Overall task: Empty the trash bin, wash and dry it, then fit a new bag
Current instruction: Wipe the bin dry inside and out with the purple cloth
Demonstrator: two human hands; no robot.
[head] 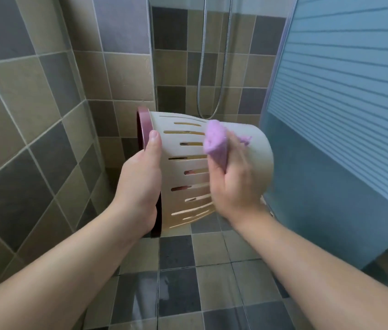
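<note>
Walls: matte square tiles in beige, brown and grey [33,96] cover the left side and the far corner.
Door panel: a large blue frosted panel with horizontal stripes [345,96] fills the right side.
Floor: grey and beige square floor tiles [188,294] with a wet sheen in the lower middle.
Shower hose: a silver flexible hose [224,55] hangs in a loop against the far wall, behind the bin.
Trash bin: the cream plastic bin with long slots in its wall and a pink rim ring [188,163] is held up in the air on its side, above the floor, with the rim to the left and the closed base to the right.
Left hand: the left hand [140,182] grips the bin at the pink rim, thumb laid along the outer wall and the fingers curled out of sight round the edge.
Right hand: the right hand [233,182], blurred, is clamped on a cloth and presses it to the bin's outer wall near the base.
Cloth: a small bunched lilac cloth [215,141] sticks out above the right hand, touching the bin.
</note>
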